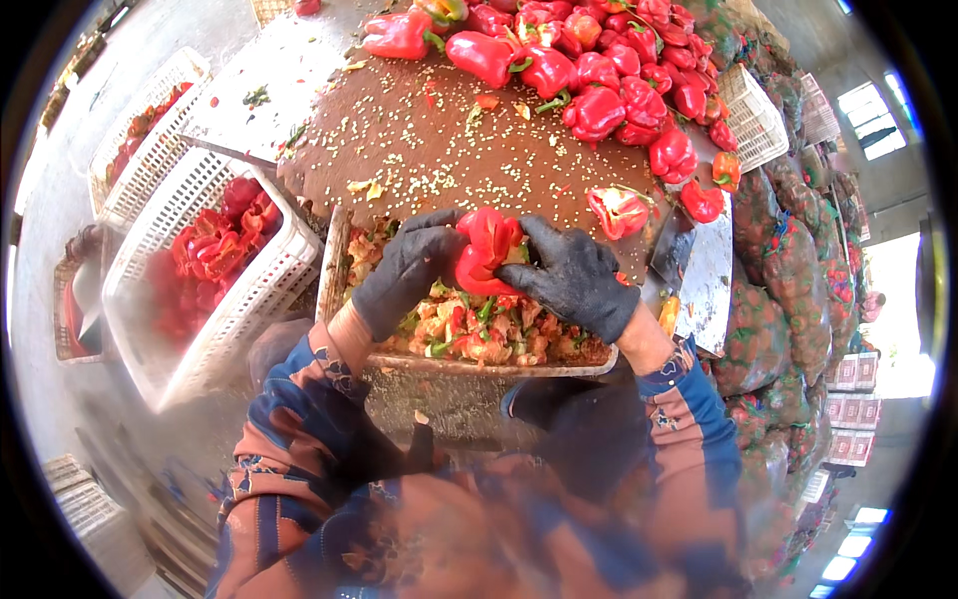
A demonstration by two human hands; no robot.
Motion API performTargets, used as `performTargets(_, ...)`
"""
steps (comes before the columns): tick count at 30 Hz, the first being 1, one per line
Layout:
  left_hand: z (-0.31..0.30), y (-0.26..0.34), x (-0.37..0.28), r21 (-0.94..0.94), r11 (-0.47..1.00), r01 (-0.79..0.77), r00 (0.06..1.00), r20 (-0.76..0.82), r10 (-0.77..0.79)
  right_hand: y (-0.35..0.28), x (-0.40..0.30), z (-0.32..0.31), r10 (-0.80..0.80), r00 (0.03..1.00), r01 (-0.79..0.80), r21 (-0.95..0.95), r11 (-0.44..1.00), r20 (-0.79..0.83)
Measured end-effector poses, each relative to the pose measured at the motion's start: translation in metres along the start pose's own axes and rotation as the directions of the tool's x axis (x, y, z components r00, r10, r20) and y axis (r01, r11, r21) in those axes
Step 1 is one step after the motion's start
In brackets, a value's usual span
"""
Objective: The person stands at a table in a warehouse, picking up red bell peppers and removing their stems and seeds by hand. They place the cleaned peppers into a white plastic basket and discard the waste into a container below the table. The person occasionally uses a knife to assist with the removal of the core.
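Note:
Both my hands wear dark gloves and hold one red bell pepper (485,251) between them. My left hand (410,269) grips its left side, and my right hand (572,273) has fingers and thumb on its right side, where a pale cut or torn part shows. Below the pepper lies a shallow tray (479,368) full of pepper cores, seeds and green stem bits. An opened pepper (618,212) rests on the brown tabletop (441,157), just beyond my right hand.
Whole red peppers (595,112) are heaped at the table's far right. A white plastic crate (224,341) with red pepper pieces stands to my left, another crate (150,142) behind it. Mesh sacks of peppers (801,269) are stacked on the right. Seeds litter the tabletop.

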State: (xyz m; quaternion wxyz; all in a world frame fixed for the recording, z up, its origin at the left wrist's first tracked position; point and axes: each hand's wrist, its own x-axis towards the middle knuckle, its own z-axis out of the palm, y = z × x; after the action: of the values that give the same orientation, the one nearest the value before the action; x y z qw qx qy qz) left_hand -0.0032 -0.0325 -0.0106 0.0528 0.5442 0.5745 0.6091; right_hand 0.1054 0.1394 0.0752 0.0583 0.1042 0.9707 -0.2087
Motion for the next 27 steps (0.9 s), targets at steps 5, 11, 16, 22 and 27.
performTargets(5,-0.006,-0.026,0.01,-0.019,0.997,-0.078,0.996,0.051,0.078,0.001,-0.002,0.022,-0.04,0.99,0.039,-0.009,0.999,-0.134)
performTargets(11,0.002,-0.002,0.016,-0.675,0.556,0.485,0.825,0.143,-0.546,-0.011,-0.004,0.029,-0.186,0.931,0.085,-0.308,0.948,-0.314)
performTargets(16,0.014,0.017,0.02,-0.61,0.524,0.594,0.753,0.192,-0.629,-0.014,-0.006,0.033,-0.187,0.955,0.128,-0.247,0.961,-0.231)
performTargets(22,-0.001,0.021,0.02,-0.612,0.462,0.642,0.73,0.303,-0.613,0.004,-0.012,0.027,-0.09,0.991,0.121,0.364,0.923,-0.101)
performTargets(27,-0.007,0.016,0.017,-0.621,0.462,0.633,0.733,0.291,-0.615,0.017,-0.027,0.029,0.117,0.993,-0.07,0.931,0.358,0.029)
